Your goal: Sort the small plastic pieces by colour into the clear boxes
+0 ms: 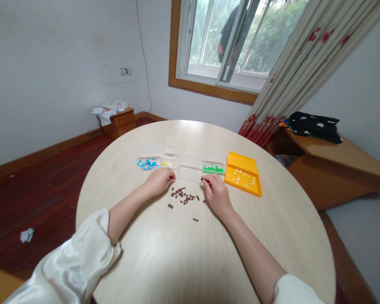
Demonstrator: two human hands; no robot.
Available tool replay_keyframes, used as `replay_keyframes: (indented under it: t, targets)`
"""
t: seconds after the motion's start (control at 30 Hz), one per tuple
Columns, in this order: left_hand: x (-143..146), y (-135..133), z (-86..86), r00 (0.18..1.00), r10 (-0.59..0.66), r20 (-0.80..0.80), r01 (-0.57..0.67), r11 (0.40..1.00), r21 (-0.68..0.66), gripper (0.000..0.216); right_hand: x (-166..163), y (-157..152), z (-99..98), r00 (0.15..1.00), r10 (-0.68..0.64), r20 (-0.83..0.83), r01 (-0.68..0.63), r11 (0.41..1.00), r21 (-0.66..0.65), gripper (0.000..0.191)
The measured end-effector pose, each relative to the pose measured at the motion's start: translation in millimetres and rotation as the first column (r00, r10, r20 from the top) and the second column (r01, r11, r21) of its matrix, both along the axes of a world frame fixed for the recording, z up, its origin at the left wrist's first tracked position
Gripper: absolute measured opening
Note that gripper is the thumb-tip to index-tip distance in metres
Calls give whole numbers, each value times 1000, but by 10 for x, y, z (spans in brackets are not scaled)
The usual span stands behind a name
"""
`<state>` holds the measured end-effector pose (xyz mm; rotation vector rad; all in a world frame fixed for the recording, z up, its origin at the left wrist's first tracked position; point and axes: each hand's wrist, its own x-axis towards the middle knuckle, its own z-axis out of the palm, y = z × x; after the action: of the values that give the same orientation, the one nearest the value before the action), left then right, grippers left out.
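Note:
My left hand (161, 181) is closed with curled fingers at the left front of an open transparent box (189, 173). Whatever those fingers hold, if anything, is hidden. On the box's other side, my right hand (217, 194) pinches a small brown building brick (204, 180), mostly covered by the fingers. Between the hands lies a loose scatter of brown building bricks (188, 197). One flat brown brick (170, 206) sits apart at the left, and another (195, 219) lies closer to me.
Behind my left hand stand open transparent boxes of blue pieces (147, 164) and yellow pieces (169, 164). Green pieces (213, 168) fill a box behind my right hand. An open yellow case (259, 185) with white pieces is farther right. All rest on a round table (164, 261).

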<state>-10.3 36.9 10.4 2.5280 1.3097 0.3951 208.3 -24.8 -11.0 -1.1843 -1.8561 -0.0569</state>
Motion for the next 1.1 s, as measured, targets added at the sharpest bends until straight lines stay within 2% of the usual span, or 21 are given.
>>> replay_keyframes:
  t: [0.3,0.83,1.1]
  targets:
    - [42,-22,13,1000,8,-7,-8,1000,-5,15,0,92,5,996,-73,-52,78,993,91,16]
    - [92,-29,-13,999,-11,32,11,1000,21,14,50,129,-77,995,-78,-66,79,997,21,18]
    - [83,-26,-12,999,-5,36,5,1000,2,15,58,128,-95,996,-73,-58,74,997,7,26]
